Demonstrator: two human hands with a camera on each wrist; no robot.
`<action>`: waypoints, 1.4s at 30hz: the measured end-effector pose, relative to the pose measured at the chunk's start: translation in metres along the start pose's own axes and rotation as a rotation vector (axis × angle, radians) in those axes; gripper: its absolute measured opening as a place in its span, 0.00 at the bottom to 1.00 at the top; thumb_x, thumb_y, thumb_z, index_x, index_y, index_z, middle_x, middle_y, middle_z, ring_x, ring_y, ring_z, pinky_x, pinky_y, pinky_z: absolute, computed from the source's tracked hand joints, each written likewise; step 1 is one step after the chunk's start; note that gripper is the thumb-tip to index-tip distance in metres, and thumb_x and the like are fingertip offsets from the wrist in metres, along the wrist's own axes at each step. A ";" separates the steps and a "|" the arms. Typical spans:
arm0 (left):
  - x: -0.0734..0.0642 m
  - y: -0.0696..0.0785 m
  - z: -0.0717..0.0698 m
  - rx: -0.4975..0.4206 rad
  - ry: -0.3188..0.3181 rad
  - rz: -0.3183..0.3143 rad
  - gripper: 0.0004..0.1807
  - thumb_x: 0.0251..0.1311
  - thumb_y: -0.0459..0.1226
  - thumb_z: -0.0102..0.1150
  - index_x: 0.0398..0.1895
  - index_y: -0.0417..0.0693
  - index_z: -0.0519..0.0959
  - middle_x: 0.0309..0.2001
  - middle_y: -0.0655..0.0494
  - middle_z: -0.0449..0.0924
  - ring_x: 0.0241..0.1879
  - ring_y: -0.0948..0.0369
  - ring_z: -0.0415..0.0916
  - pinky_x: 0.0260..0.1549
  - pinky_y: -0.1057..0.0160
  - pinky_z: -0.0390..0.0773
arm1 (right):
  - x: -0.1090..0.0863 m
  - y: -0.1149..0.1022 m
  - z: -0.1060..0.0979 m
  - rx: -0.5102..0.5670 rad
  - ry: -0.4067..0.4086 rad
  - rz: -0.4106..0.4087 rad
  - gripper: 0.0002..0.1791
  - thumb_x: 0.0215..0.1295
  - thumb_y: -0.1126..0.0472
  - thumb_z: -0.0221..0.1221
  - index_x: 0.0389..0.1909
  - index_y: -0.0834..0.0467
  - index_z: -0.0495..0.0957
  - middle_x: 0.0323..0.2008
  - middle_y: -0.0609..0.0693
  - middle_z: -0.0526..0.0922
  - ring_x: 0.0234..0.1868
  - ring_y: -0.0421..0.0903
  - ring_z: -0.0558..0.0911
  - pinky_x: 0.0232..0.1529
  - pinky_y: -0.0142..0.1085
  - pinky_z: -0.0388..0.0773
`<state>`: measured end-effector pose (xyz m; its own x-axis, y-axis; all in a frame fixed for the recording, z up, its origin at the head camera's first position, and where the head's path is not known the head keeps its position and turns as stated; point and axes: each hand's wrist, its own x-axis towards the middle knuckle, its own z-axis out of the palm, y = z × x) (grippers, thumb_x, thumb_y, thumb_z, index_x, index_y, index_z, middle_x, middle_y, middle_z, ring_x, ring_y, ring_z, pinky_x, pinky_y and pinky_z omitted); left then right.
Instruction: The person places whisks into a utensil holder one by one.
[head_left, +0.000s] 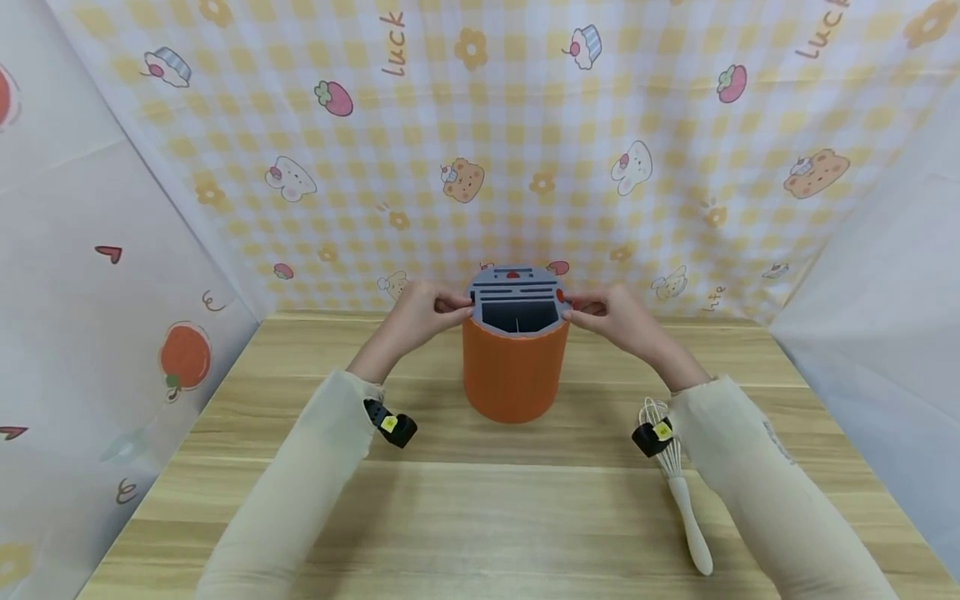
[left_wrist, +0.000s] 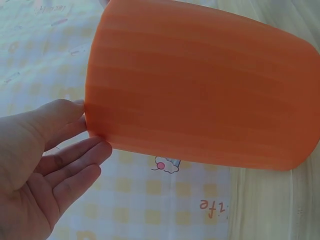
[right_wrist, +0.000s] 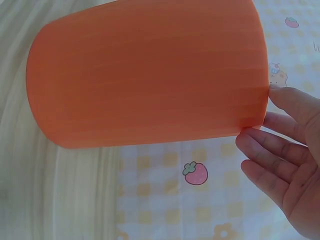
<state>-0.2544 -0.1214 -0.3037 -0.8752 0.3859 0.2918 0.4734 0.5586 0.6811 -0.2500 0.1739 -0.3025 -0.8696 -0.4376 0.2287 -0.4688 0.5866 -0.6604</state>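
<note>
An orange knife holder (head_left: 514, 375) with a grey slotted top (head_left: 517, 292) is upright in the middle of the head view. Its top has narrow slots, a wider dark opening and small red spots. My left hand (head_left: 427, 312) pinches the left side of the upper rim between thumb and fingers. On the opposite side, my right hand (head_left: 611, 315) grips the rim the same way. Both wrist views show the orange wall filling much of the frame, with the left hand (left_wrist: 55, 160) and the right hand (right_wrist: 290, 155) at its top edge.
A whisk (head_left: 682, 500) with a pale handle lies on the wooden table (head_left: 480, 517) by the right forearm, its wires partly behind the wrist camera (head_left: 654, 437). A yellow checked cloth (head_left: 480, 125) hangs behind the table, and white sheets (head_left: 75, 292) hang at both sides.
</note>
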 end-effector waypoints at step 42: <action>-0.045 0.021 0.002 0.009 -0.022 0.021 0.09 0.54 0.35 0.63 0.37 0.40 0.84 0.32 0.54 0.80 0.30 0.64 0.78 0.28 0.69 0.79 | -0.048 -0.019 0.010 -0.072 0.048 -0.061 0.19 0.59 0.58 0.62 0.50 0.64 0.78 0.41 0.52 0.82 0.37 0.43 0.81 0.44 0.44 0.77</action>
<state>-0.2055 -0.1255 -0.3041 -0.8629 0.4134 0.2909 0.4923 0.5569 0.6690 -0.1976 0.1765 -0.3081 -0.8449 -0.4416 0.3018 -0.5292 0.6085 -0.5913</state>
